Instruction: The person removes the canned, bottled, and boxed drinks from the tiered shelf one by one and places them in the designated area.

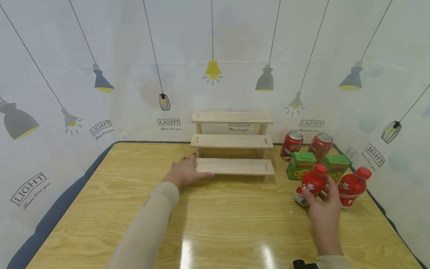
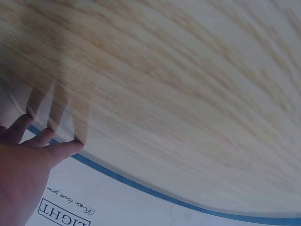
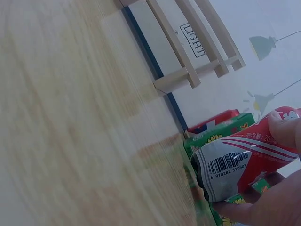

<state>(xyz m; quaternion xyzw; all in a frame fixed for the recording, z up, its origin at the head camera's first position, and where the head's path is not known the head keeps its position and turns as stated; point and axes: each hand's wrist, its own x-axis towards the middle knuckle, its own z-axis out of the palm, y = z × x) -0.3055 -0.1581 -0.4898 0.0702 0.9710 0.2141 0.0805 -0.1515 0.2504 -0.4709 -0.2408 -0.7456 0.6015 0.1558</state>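
My right hand [image 1: 324,213] grips a small red bottle [image 1: 314,181] round its body, thumb on the near-left side. In the right wrist view the tilted bottle [image 3: 230,162] shows its barcode and dark base. A second red bottle [image 1: 352,188] stands just right of that hand. At the left end of a three-tier wooden display rack [image 1: 235,166], my left hand [image 1: 183,172] has its thumb stretched along the lowest step's front edge. The left wrist view shows that hand's spread fingers [image 2: 63,149] with their tips at the table surface.
Behind the bottles are two green boxes [image 1: 302,166] with yellow pictures. Two red cans [image 1: 291,145] stand farther back, by the wall. The wood-grain table [image 1: 228,220] has a dark blue edge, and a lamp-patterned sheet [image 1: 134,74] hangs round it.
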